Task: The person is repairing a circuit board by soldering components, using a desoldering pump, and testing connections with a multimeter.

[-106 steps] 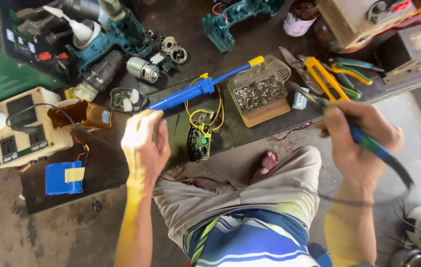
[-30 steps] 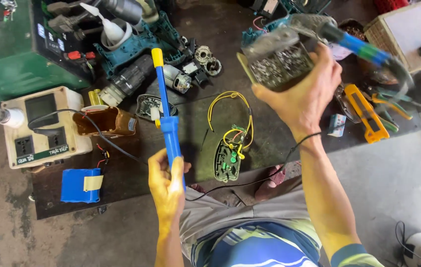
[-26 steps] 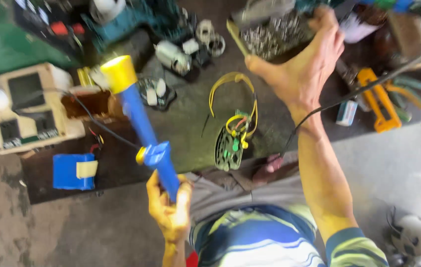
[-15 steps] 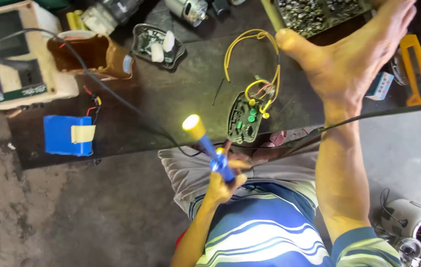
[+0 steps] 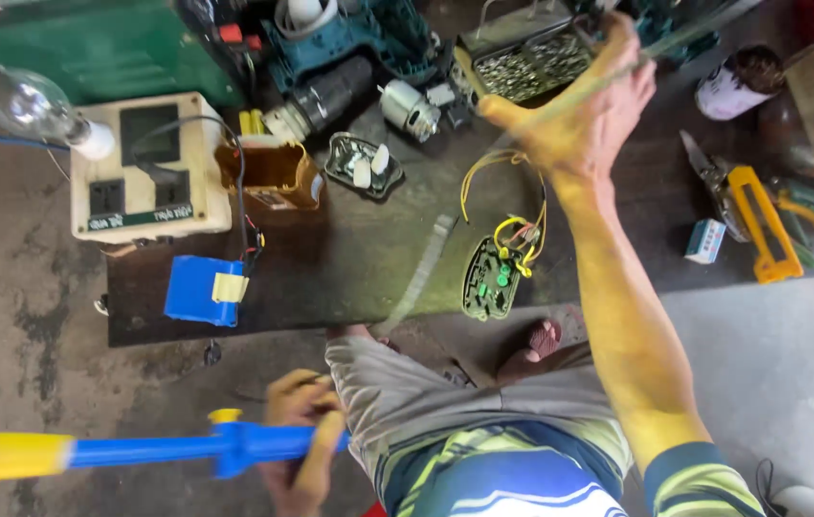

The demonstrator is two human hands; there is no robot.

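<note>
2 fists: left hand (image 5: pixel 303 436) gripping blue tool (image 5: pixel 158 450)

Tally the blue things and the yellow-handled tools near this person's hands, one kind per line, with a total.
Blue desoldering pump, held in the left hand: 1
Blue battery pack: 1
Small blue-and-white box: 1
Yellow utility knife: 1
Total: 4

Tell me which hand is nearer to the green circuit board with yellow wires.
The right hand. It is raised above the board, just past its wires. The left hand is off the mat near the lap, gripping a blue tool.
</note>
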